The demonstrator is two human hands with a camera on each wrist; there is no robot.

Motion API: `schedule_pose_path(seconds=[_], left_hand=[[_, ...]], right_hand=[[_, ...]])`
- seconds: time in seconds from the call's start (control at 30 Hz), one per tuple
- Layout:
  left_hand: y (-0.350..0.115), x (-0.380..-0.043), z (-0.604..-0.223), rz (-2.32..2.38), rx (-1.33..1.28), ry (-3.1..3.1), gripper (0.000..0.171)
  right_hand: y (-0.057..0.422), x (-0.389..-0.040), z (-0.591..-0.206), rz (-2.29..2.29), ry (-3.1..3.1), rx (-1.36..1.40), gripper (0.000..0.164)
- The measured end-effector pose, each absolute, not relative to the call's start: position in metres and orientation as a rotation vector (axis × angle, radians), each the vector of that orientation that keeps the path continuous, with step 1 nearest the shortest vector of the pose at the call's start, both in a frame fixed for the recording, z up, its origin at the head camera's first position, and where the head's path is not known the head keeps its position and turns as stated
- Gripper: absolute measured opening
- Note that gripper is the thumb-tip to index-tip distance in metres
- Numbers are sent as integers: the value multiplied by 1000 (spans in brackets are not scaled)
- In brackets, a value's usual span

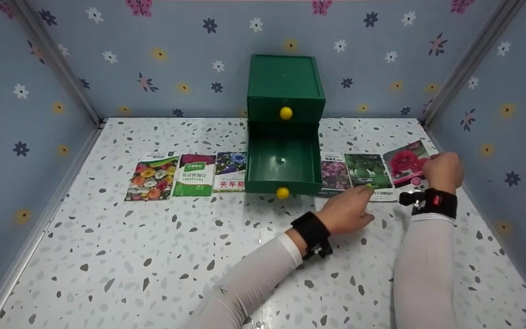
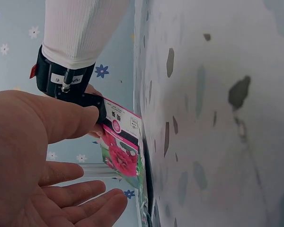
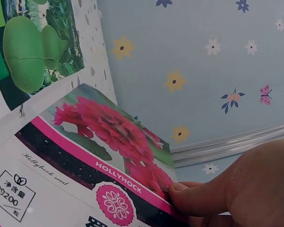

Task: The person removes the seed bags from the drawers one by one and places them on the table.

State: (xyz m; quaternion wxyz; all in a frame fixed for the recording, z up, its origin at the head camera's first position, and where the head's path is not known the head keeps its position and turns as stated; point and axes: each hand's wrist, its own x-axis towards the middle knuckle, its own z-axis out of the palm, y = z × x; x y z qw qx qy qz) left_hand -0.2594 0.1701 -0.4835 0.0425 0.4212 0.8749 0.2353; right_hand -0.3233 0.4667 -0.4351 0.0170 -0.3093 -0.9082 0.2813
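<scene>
At the right end of a row of seed packets, my right hand (image 1: pixel 445 171) pinches the edge of a hollyhock seed packet (image 1: pixel 403 161). The packet shows red blooms and the printed word HOLLYHOCK in the right wrist view, and it is tilted with one side raised. My left hand (image 1: pixel 347 211) hovers by the lower edge of a packet with green gourds (image 1: pixel 367 168), its fingers extended and holding nothing. Whether its fingertips touch that packet, I cannot tell. Beside it lies a packet with pink flowers (image 1: pixel 334 175), partly behind the drawer.
A green drawer box (image 1: pixel 286 75) stands at the back wall, its lower drawer (image 1: pixel 263 160) pulled out toward me with a yellow knob (image 1: pixel 283 193). Left of it lie three more packets, including a multicoloured flower one (image 1: pixel 151 180). Patterned walls enclose the speckled table (image 1: pixel 153 256).
</scene>
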Motion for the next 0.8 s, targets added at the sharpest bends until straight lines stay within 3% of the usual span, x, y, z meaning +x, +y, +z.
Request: schedule_pose_path(seconds=[0.3,0.8], left_hand=[[170,-259,-482,714,1281,2677,68],[170,-258,-477,700,1270,2690,66]], right_hand=[[472,-322,-448,853,-2841,-1003,42],[469,-321,-452,824,-2940,-1076,45]])
